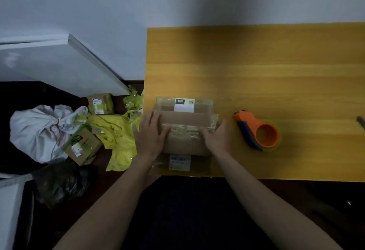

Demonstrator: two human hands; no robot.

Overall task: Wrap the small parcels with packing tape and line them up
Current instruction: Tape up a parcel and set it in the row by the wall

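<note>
Pressing on the middle parcel [185, 133] from both sides, the left hand [150, 133] and the right hand [217, 135] lie flat, fingers straight and pointing inward across its top; neither curls round anything. The left hand covers the parcel's left edge, the right its right edge, and their fingertips rest on a wrinkled band of clear tape [185, 129] that runs across the brown cardboard. This parcel sits at the near left corner of the yellow wooden table [276, 75], raised above two others. Beyond it, touching or partly under it, lies a far parcel [183, 104] with a white label marked 15H and a small code square. Nearer the table edge a near parcel [180, 162] shows another white label; the three make a row running away from the person. To the right, apart from the parcels, a tape dispenser [256, 131] lies on the table, orange with a blue handle and a roll of clear tape around its hub. A dark object [361, 122] pokes in at the right edge, too small to identify. On the dark floor to the left lie a white bag [37, 131], a black bag [59, 182], yellow plastic [120, 143] and two small boxes [83, 145] [100, 103] with labels
</note>
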